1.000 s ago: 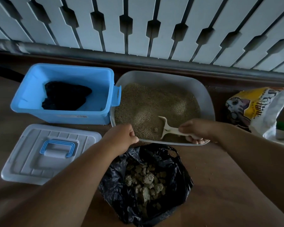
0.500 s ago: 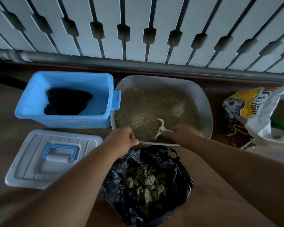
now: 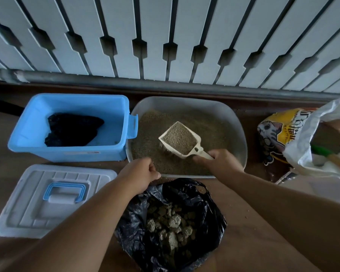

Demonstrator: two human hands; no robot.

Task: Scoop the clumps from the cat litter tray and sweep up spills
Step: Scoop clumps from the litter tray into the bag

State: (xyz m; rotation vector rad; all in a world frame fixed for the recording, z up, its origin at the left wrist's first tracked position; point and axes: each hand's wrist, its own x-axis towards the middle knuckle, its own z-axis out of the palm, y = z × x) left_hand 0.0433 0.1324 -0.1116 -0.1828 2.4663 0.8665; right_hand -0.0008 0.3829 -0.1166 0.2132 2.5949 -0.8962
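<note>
The grey litter tray (image 3: 237,122) sits on the floor against the slatted wall. Above its litter the right hand (image 3: 220,161) grips the handle of a cream scoop (image 3: 180,139) heaped with granules. The left hand (image 3: 139,172) pinches the rim of the black bag (image 3: 210,209) of clumps (image 3: 172,224) just before the tray. A blue bin (image 3: 67,154) touches the tray's left side, its lid (image 3: 24,203) nearer; a litter sack (image 3: 273,134) lies right.

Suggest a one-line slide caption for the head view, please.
Right hand lifts a litter-filled scoop over the grey tray; left hand holds the black bag of clumps.
</note>
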